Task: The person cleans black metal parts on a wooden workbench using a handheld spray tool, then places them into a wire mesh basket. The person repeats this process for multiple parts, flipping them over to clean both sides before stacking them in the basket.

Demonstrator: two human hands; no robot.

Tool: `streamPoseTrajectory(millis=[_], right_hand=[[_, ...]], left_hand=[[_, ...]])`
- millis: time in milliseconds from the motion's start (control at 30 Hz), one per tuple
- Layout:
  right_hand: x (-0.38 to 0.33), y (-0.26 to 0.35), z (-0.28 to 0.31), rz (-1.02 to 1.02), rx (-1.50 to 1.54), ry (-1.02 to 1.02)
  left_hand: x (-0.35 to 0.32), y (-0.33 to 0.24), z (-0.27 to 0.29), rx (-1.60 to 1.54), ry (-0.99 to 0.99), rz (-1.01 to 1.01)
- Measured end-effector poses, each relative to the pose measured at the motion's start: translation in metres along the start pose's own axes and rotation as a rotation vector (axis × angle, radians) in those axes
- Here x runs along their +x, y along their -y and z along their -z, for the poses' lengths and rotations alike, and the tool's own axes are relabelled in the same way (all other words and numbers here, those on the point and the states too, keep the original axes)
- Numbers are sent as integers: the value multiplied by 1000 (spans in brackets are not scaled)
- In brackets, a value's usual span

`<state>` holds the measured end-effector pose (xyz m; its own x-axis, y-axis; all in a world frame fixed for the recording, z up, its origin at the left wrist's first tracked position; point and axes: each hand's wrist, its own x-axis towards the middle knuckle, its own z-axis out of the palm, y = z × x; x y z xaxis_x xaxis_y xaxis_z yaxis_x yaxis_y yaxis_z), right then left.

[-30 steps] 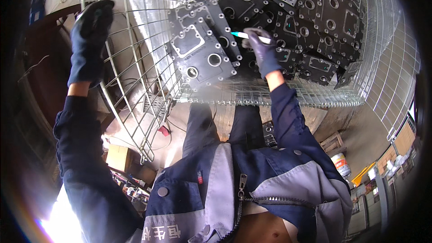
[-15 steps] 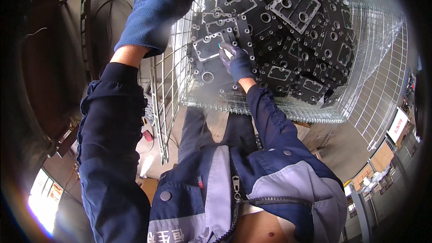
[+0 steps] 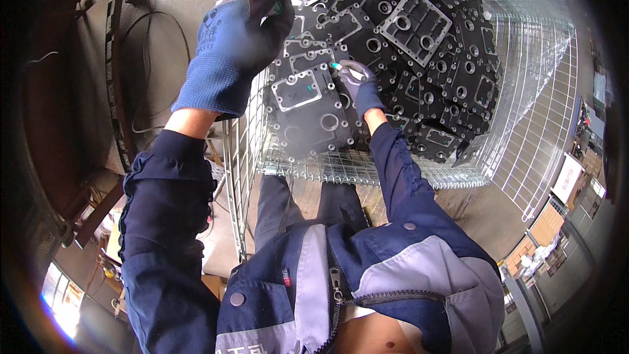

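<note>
My right hand point(image 3: 360, 84), in a dark-palmed blue glove, is closed around a white marker point(image 3: 351, 73) with a teal tip. The tip points left, beside the upper right edge of a black metal plate point(image 3: 303, 136). That plate lies flat on the near left of the pile, with a bare silver rectangular frame and a round hole. A small teal mark shows inside the frame. My left hand point(image 3: 244, 29), also gloved, is raised over the basket's left side, its fingers curled. A little green and white shows between them, too small to name.
Many similar black plates point(image 3: 414, 26) fill a wire mesh basket point(image 3: 432, 177), some bearing teal marks. An open mesh panel point(image 3: 236, 177) hangs at its left. Further left stands a rusty brown metal frame point(image 3: 114, 78), with a cable on the floor.
My right hand has drawn the marker off the near plate, toward its right edge. A teal mark now shows where the tip was. The view has shifted a little; my left hand stays raised.
</note>
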<state>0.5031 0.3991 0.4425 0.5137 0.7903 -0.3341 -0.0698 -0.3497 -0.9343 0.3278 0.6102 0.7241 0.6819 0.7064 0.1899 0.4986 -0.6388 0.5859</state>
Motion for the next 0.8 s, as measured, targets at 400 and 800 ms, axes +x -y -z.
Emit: streamPoseTrajectory(millis=[400,800], right_hand=[[37,1,-7,-150,45,69],[145,30,-105,-109,-977,540]], left_hand=[[3,0,3,8,55,19],[1,1,-2,-101,-69,-2]])
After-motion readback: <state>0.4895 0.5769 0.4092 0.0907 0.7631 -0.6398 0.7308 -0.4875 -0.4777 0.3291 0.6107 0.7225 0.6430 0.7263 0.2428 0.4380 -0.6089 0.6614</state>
